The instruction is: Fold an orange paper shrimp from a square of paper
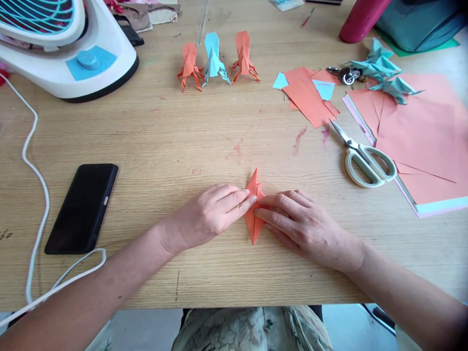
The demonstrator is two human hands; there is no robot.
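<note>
A folded piece of orange origami paper (pixel 253 225), narrow and pointed at both ends, lies on the table in front of me. From the left, my left hand (pixel 212 212) presses its fingertips on the upper part, fingers closed together. My right hand (pixel 300 222) grips the right side near the middle, its fingers bent and held together. A small flap sticks out near the top right of the fold. My fingers hide the middle of the paper, and the thumbs are mostly out of sight.
Scissors (pixel 365 158) lie to the right, near orange paper sheets (pixel 420 131) and cut scraps (pixel 307 100). Three folded paper figures (pixel 213 58) stand at the back. A phone (pixel 82 207), white cable (pixel 46 190) and fan (pixel 87 53) are on the left.
</note>
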